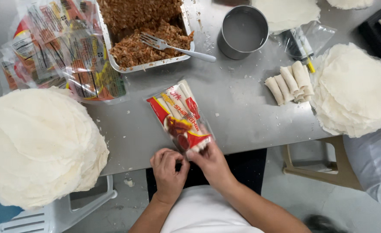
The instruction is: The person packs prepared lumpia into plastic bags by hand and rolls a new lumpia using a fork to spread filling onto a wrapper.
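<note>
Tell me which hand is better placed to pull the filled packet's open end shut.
Probably the right hand: its fingers already pinch the near end of the printed packet of rolls. The left hand sits just beside it, fingers curled at the table edge.

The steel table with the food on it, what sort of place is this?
Probably a small food workshop where spring rolls are made and packed. The steel table bears big stacks of round wrappers, a tray of minced filling and finished rolls, while both hands handle a printed bag of rolls.
</note>
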